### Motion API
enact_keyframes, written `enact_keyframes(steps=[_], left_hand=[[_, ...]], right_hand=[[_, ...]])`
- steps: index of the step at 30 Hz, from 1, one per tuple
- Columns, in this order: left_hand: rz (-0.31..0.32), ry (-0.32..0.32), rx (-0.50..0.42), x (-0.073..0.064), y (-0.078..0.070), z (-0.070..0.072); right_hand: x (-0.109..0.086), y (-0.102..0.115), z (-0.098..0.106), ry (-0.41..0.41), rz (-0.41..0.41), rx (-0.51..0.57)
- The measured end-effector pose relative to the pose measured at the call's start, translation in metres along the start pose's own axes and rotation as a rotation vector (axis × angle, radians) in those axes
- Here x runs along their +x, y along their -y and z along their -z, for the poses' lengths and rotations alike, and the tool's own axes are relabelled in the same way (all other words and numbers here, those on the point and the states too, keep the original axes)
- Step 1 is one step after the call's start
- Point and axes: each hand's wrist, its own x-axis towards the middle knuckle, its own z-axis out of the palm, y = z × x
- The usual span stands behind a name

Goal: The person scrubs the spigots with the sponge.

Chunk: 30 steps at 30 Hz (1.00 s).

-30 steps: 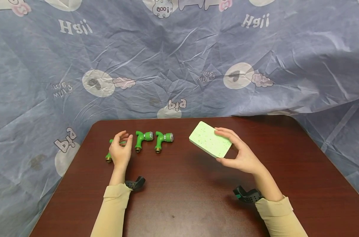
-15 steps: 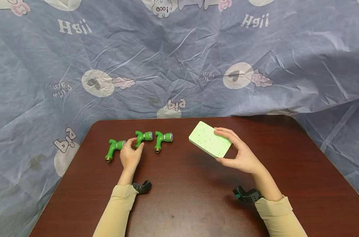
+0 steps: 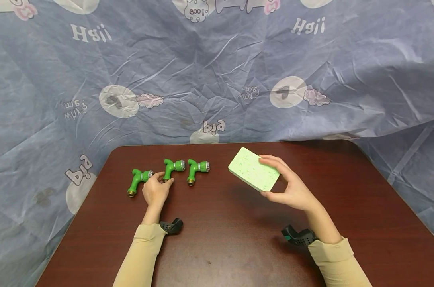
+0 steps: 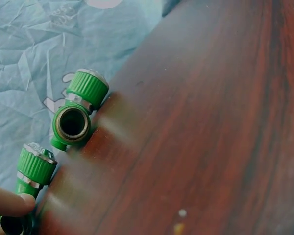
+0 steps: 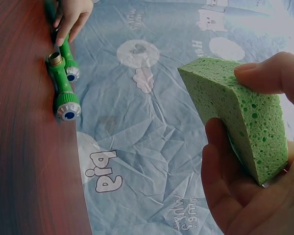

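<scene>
My left hand (image 3: 155, 193) reaches the middle one of three green taps and pinches its lower end between thumb and fingers; this middle tap (image 3: 169, 165) lies on the table. In the left wrist view the thumb (image 4: 14, 201) lies against that tap, its ribbed knob (image 4: 36, 164) showing beyond. To its left is another green tap (image 3: 133, 184), and to its right a third tap (image 3: 193, 172). Above the table, my right hand (image 3: 297, 193) holds a light green sponge (image 3: 253, 169) tilted, thumb on one edge and fingers on the opposite one, as the right wrist view confirms.
The dark red-brown wooden table (image 3: 217, 231) carries the taps near its far left part. Behind its back edge hangs a crumpled blue-grey printed cloth (image 3: 202, 79). A black wrist device (image 3: 172, 226) sits on the left wrist, another black device (image 3: 298, 236) on the right.
My left hand has moved right from the left tap, uncovering it, and come down to the lower end of the middle tap. The right hand and sponge have stayed in place.
</scene>
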Motion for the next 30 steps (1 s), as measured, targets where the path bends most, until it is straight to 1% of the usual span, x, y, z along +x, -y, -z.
enact_keyframes(steps=[3, 5, 10, 14, 17, 23, 30], left_hand=[[0.002, -0.028, -0.019, 0.000, 0.000, 0.000], [-0.001, -0.051, -0.050, 0.000, 0.000, 0.000], [-0.017, -0.084, -0.164, 0.000, -0.003, 0.001], [-0.043, -0.117, -0.269, 0.001, -0.006, 0.002], [-0.065, -0.124, -0.329, 0.002, -0.011, 0.004], [-0.090, -0.066, -0.444, 0.001, -0.026, 0.011], [-0.136, 0.024, -0.580, -0.006, -0.052, 0.022]], right_hand=[[0.000, 0.000, 0.000, -0.001, 0.001, -0.001], [0.000, 0.000, 0.000, -0.003, -0.002, -0.002], [0.000, -0.001, 0.001, -0.007, -0.010, -0.007], [0.000, -0.001, 0.001, -0.008, -0.010, -0.008], [-0.001, -0.001, 0.001, -0.010, -0.004, -0.006], [-0.001, -0.001, 0.001, -0.018, 0.001, 0.002], [-0.001, -0.001, 0.002, -0.028, -0.002, -0.011]])
